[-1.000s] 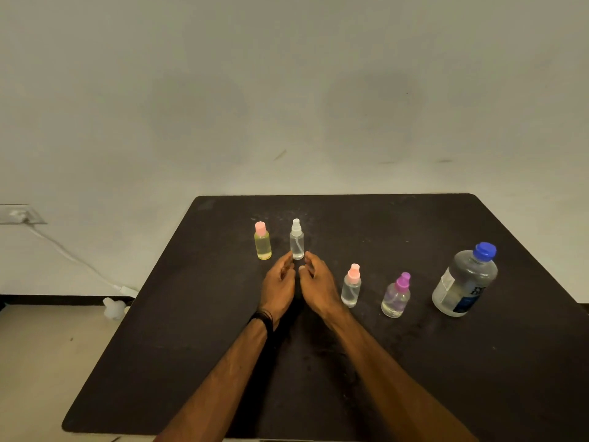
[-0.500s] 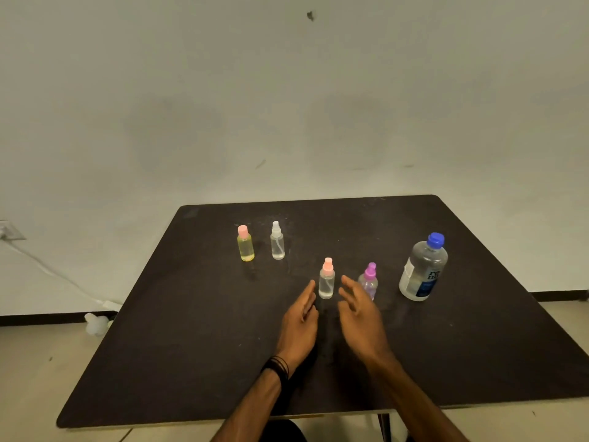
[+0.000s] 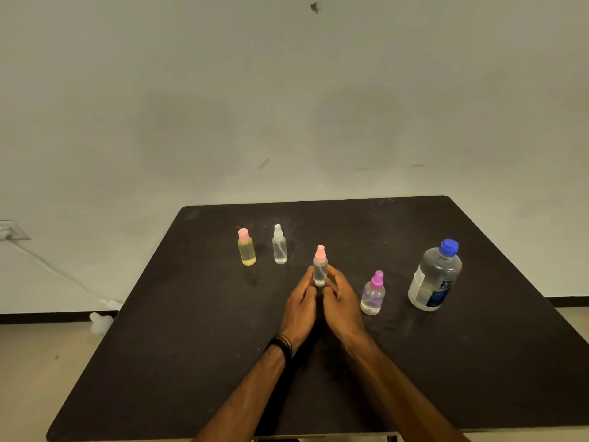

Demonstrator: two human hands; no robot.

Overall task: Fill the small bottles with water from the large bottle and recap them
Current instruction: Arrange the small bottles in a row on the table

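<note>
On the black table stand several small bottles. A yellow one with a pink cap and a clear spray bottle are at the back left. A clear bottle with a pink spray cap stands in the middle, between my two hands. My left hand touches its left side with fairly straight fingers, and my right hand touches its right side, palms facing each other. A purple-capped bottle stands to the right. The large water bottle with its blue cap on is further right.
A pale wall rises behind the table. At the left a wall socket feeds a white cable running down to a plug on the floor. A black band sits on my left wrist.
My hands left the clear spray bottle at the back, drew back, then closed in on both sides of the pink-spray-cap bottle. That bottle now stands a little farther back than the purple-capped one.
</note>
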